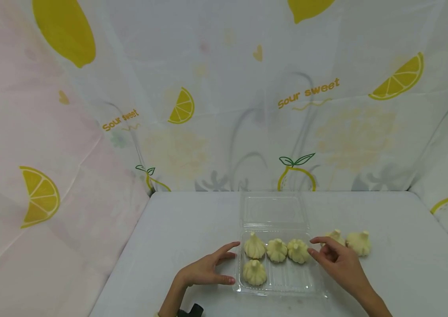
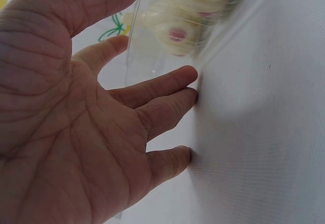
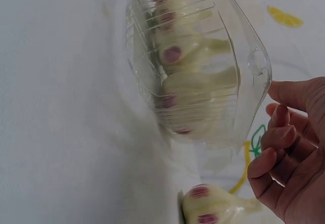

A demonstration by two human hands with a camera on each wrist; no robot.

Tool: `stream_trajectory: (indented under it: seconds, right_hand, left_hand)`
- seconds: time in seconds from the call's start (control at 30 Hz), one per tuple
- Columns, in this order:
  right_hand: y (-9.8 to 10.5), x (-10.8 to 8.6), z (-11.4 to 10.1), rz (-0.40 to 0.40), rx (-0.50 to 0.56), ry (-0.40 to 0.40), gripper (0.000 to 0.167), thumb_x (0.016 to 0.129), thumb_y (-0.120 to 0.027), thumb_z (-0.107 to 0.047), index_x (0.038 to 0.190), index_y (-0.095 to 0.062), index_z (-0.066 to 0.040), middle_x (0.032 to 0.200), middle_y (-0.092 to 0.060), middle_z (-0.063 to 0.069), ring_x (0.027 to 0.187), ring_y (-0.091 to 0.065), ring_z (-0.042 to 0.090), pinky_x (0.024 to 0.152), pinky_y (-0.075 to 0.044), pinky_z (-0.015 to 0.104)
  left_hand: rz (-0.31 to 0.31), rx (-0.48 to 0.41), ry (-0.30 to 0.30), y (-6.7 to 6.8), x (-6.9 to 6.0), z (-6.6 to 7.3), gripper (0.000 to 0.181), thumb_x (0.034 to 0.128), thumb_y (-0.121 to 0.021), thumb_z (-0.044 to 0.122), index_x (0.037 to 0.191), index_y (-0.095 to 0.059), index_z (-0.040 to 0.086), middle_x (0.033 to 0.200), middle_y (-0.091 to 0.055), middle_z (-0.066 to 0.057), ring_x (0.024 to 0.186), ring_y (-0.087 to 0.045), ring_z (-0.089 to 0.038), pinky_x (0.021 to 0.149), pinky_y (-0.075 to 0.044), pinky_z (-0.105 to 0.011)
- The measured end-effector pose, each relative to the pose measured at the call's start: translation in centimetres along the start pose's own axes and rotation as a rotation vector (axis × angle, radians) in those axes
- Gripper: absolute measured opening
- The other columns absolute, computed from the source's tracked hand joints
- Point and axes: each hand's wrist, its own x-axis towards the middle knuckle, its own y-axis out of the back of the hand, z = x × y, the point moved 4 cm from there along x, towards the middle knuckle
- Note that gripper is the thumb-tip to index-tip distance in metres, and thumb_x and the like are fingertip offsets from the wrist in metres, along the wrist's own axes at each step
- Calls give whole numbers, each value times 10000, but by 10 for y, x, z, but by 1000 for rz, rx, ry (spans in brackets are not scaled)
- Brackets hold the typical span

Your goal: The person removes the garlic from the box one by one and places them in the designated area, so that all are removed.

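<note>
A clear plastic clamshell box (image 1: 283, 281) lies with its lid (image 1: 275, 210) folded back. Three pale garlic bulbs form its back row, among them the right-hand garlic bulb (image 1: 298, 251). Another garlic bulb (image 1: 254, 273) sits at front left. My left hand (image 1: 208, 267) is spread at the box's left side, thumb and forefinger at the rim; its other fingertips (image 2: 185, 155) rest on the table. My right hand (image 1: 340, 262) is at the right rim, thumb touching it and the other fingers loosely bent. No bulb is in either hand.
Two garlic bulbs lie on the white table (image 1: 160, 233) right of the box, the outer garlic bulb (image 1: 359, 243) beside one partly hidden by my right hand. A lemon-print cloth (image 1: 224, 145) hangs behind the table. A black object (image 1: 195, 311) shows near my left wrist.
</note>
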Motion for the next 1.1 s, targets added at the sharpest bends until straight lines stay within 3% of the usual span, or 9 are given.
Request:
stream_trajectory:
  seconds: [0.23,0.77,1.1]
  right_hand:
    - [-7,0,-9,-29,12,12,199,852,-778,-87,1031,-697,-119,644,-559,-92,468,-485,47,427,-422,221]
    - [-17,-1,-15,-54,23,95,232,825,-782,-20,1019,-690,-107,644,-540,-133,463,-424,7,408,-380,191]
    - [-19,-1,-19,-57,27,97,219,836,-783,-50,1021,-692,-124,653,-541,-129,477,-432,5,417,-383,187]
  left_hand:
    - [1,-5,1,0,0,-1,902,841,-807,284,1534,-244,404,1467,-460,-115,1392,-374,-302,1082,-286,-588]
    - [5,0,8,0,0,-1,901,839,-808,288,1531,-245,416,1461,-469,-98,1392,-375,-287,1086,-286,-581]
    - [1,8,9,0,1,-1,905,843,-804,293,1537,-235,412,1469,-461,-107,1389,-381,-292,1081,-295,-582]
